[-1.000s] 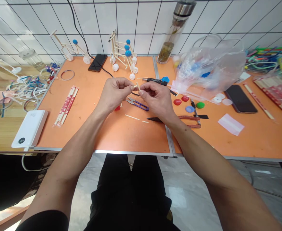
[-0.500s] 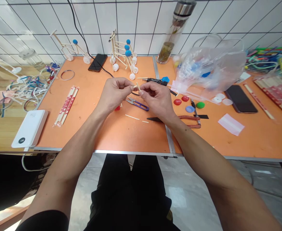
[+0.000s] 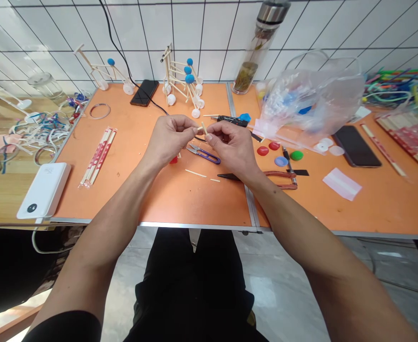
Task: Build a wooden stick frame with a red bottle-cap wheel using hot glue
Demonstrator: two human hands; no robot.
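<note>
We pinch a short stick (image 3: 198,128) between the thumb and forefinger of our left hand (image 3: 169,140), and its end meets an upright stick (image 3: 204,127) held in the fingertips of our right hand (image 3: 232,147). We cannot tell whether the two are joined. The other fingers of both hands curl in close together, and the sticks sit in the air between the hands, above an orange table (image 3: 148,204). Just below lie purple-handled snips (image 3: 203,154), a red cap (image 3: 173,160) by the left hand, and two stick offcuts (image 3: 195,173). Under the right wrist are red-handled pliers (image 3: 282,174), with colored caps (image 3: 275,154) beyond them. A black tool (image 3: 230,120) lies just past the right hand. Farther back stand stick models (image 3: 180,80) with blue and white caps, beside a phone (image 3: 144,92). Wrapped chopsticks (image 3: 98,156) and a power bank (image 3: 43,190) lie to the left; a plastic bag (image 3: 310,99) and a second phone (image 3: 356,146) lie to the right.
</note>
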